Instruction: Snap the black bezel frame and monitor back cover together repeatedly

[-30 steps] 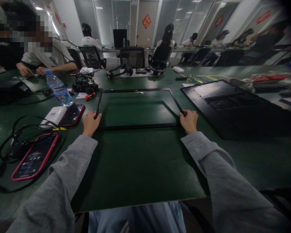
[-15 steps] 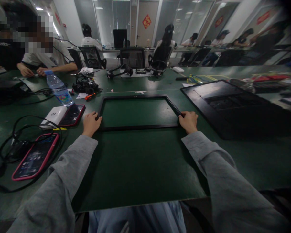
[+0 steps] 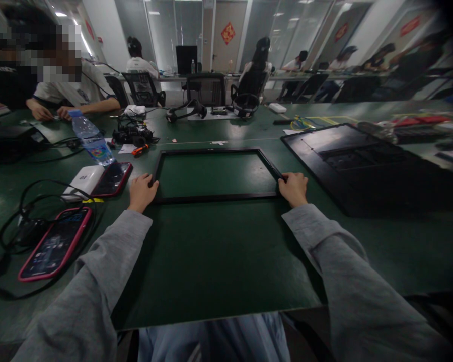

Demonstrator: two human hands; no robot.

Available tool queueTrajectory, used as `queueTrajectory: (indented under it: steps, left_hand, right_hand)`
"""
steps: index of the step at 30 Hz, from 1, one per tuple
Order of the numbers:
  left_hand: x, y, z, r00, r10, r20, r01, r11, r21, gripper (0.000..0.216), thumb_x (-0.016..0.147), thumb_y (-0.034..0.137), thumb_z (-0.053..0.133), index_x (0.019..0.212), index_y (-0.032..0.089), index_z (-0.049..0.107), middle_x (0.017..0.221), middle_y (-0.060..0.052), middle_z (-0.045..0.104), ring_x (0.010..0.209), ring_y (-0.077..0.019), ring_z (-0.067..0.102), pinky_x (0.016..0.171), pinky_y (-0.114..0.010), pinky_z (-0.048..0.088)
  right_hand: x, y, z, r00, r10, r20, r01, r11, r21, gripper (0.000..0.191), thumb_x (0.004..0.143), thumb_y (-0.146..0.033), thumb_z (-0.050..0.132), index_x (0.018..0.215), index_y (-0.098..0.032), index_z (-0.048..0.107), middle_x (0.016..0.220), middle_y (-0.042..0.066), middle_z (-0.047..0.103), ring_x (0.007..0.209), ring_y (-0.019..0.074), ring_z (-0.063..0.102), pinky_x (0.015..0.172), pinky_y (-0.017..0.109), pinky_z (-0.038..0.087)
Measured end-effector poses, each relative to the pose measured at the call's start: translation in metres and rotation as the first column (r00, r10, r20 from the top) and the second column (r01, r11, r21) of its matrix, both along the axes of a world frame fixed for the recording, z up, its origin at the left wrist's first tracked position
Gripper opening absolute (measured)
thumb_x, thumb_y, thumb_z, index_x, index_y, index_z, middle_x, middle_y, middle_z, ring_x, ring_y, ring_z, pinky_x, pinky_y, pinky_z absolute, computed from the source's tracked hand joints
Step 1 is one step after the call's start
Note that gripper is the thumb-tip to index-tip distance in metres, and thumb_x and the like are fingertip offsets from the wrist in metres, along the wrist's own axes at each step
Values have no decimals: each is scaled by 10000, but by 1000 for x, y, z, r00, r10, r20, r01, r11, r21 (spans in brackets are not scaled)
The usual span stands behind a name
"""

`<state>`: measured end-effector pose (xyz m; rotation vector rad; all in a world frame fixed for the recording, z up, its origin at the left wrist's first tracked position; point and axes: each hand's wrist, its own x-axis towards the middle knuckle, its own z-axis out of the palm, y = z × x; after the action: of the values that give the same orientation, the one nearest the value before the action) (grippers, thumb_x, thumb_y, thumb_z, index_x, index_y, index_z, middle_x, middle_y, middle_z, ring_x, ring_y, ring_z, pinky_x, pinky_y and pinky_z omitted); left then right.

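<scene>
A thin black rectangular frame (image 3: pixel 215 198), like a screen bezel, lies on the green table (image 3: pixel 219 261) in front of me. Through its opening the green tabletop shows. My left hand (image 3: pixel 142 192) is closed around its left side near the front corner, fingers curled over the edge. On the opposite side, my right hand (image 3: pixel 294 188) grips the right edge near the front corner. The undersides of both hands' fingers are hidden. Right of my right hand lies a large black panel (image 3: pixel 335 146) with recessed parts, its right end lost in shadow.
Left of me lie a pink-cased phone (image 3: pixel 56 244) with a black cable (image 3: pixel 7 221), a second phone (image 3: pixel 115 178), a white box (image 3: pixel 83 181) and a tilted water bottle (image 3: pixel 92 138). Headsets (image 3: pixel 189 110) rest farther back. A person (image 3: pixel 75 90) sits across at left.
</scene>
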<state>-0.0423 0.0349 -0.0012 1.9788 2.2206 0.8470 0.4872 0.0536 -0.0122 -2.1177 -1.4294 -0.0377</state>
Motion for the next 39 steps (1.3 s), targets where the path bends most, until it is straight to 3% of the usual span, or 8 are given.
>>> queueTrajectory:
  steps: [7, 12, 17, 26, 39]
  left_hand:
    - [-1, 2, -2, 1000, 2, -21, -3, 1000, -23, 488, 949, 409, 530, 1317, 143, 711, 1486, -169, 608, 1429, -353, 474, 1200, -494, 367]
    - [-1, 2, -2, 1000, 0, -23, 0, 1000, -5, 490, 960, 400, 499, 1347, 169, 690, 1478, -147, 622, 1421, -326, 488, 1195, -481, 367]
    - [-1, 2, -1, 1000, 0, -29, -1, 1000, -7, 533, 965, 400, 483, 1369, 107, 671, 1482, -179, 616, 1409, -337, 500, 1187, -467, 372]
    - [0, 0, 0, 1000, 1, -9, -1, 1000, -8, 478, 948, 395, 514, 1320, 164, 705, 1468, -154, 624, 1408, -331, 495, 1186, -486, 373]
    - [-2, 3, -4, 997, 9, -75, -8, 1000, 10, 480, 974, 381, 498, 1338, 135, 692, 1456, -143, 643, 1381, -309, 528, 1174, -449, 393]
  right_hand:
    - [-1, 0, 1, 1000, -3, 19, 4, 999, -32, 401, 864, -266, 558, 1186, -101, 731, 1214, 217, 584, 1211, 367, 501, 1046, 536, 437]
    - [-2, -1, 1, 1000, 4, -13, -4, 1000, 25, 350, 846, -265, 570, 1124, -131, 735, 1160, 186, 576, 1185, 346, 494, 1039, 522, 434]
    - [-5, -3, 3, 1000, 11, -3, -11, 1000, 4, 382, 868, -264, 547, 1168, -104, 720, 1181, 204, 575, 1188, 355, 490, 1039, 523, 426]
    - [-6, -5, 5, 1000, 8, 1, -8, 1000, -20, 363, 880, -260, 559, 1171, -114, 720, 1203, 202, 560, 1206, 356, 479, 1041, 513, 425]
    - [-4, -4, 4, 998, 3, 69, 0, 999, -42, 388, 907, -268, 547, 1207, -102, 729, 1171, 193, 585, 1172, 328, 505, 1041, 471, 420]
